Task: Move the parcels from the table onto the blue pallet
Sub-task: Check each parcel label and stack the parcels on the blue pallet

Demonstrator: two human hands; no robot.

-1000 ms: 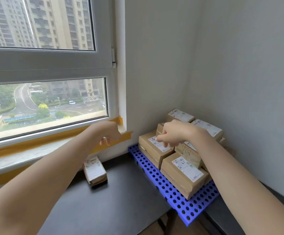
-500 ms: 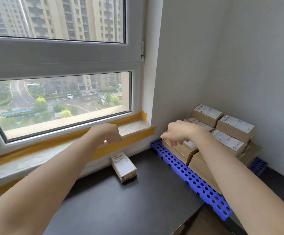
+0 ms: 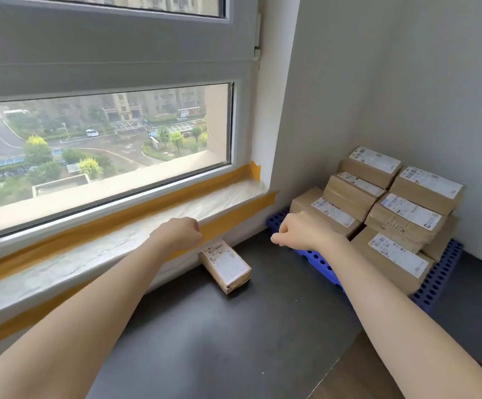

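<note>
One small brown parcel [image 3: 226, 265] with a white label lies on the dark table [image 3: 234, 335] against the wall under the window sill. My left hand [image 3: 180, 233] hovers just above its far end, fingers curled, holding nothing. My right hand [image 3: 297, 230] hangs to the right of the parcel, over the near corner of the blue pallet [image 3: 317, 257], fingers curled with the thumb sticking out, empty. Several labelled brown parcels [image 3: 389, 214] are stacked on the pallet in the room's corner.
A window sill [image 3: 113, 246] edged with orange tape runs along the left, just above the table. Grey walls close in the corner behind the pallet. The table's front edge drops off at lower right, over a brown floor [image 3: 358, 378].
My right hand has drawn back leftward off the stacked parcels to the pallet's near corner. My left hand has come over the lone parcel. My view has turned left and down.
</note>
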